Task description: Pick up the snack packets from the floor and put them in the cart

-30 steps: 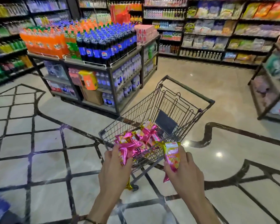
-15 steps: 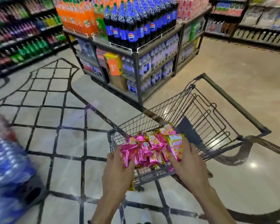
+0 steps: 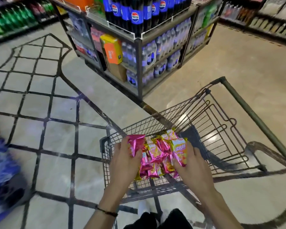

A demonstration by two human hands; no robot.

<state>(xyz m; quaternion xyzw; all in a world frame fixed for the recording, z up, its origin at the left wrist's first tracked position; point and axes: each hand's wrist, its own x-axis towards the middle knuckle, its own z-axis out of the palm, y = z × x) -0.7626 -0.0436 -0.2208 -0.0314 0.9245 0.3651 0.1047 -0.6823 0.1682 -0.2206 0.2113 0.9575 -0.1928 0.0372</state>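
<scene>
Left hand (image 3: 124, 161) grips a pink packet (image 3: 135, 143), fingers curled round its lower edge, and right hand (image 3: 193, 169) holds a yellow-orange packet (image 3: 179, 152) the same way. Both packets hang inside the cart (image 3: 157, 123), just above the pile of packets (image 3: 155, 161) already lying on its wire bottom. Most of the job looks done: a good heap sits in the basket, and the two in hand only need letting go. No loose packets show on the visible floor (image 3: 56, 146), though its left edge is blurred and the ground behind the person is out of sight, so more may remain.
</scene>
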